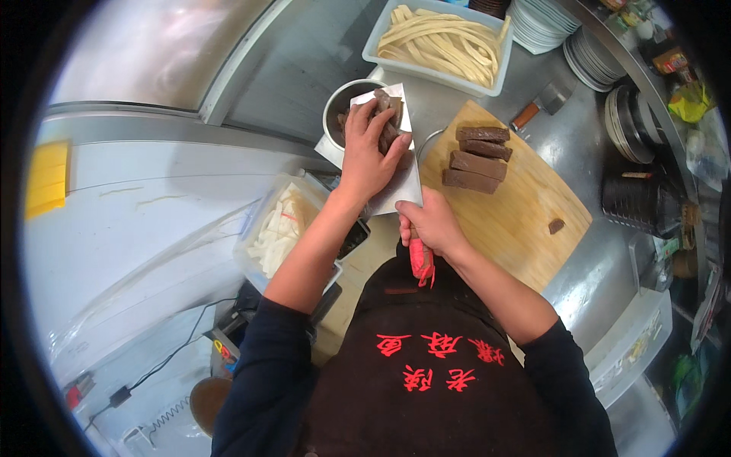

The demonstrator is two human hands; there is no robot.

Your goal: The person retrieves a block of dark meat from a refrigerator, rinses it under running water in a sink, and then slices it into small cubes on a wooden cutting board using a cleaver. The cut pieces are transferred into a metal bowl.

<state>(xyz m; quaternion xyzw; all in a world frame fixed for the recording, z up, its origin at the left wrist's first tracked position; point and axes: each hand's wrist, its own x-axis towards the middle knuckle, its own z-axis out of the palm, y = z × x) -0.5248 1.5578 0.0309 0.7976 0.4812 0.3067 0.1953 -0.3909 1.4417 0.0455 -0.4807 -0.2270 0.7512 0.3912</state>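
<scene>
My right hand [434, 225] grips the handle of a broad-bladed cleaver [400, 191], wrapped in pinkish-red material. Dark brown cut slices [390, 108] lie on the blade, and my left hand [365, 154] is spread over them, fingers bent around the pile. Blade and slices overlap the mouth of a round metal pot [331, 108], with more dark pieces visible inside. To the right, a wooden cutting board [514, 234] carries several dark brown blocks [478, 164] in a row. A small brown scrap [555, 226] sits near the board's right corner.
A white plastic tub of flat pale strips [440, 45] stands behind the board. A wooden-handled metal tool [542, 103] lies on the steel counter [577, 143]. White plates [542, 25] are stacked at the back. At lower left, a translucent bin [245, 251] holds white pieces.
</scene>
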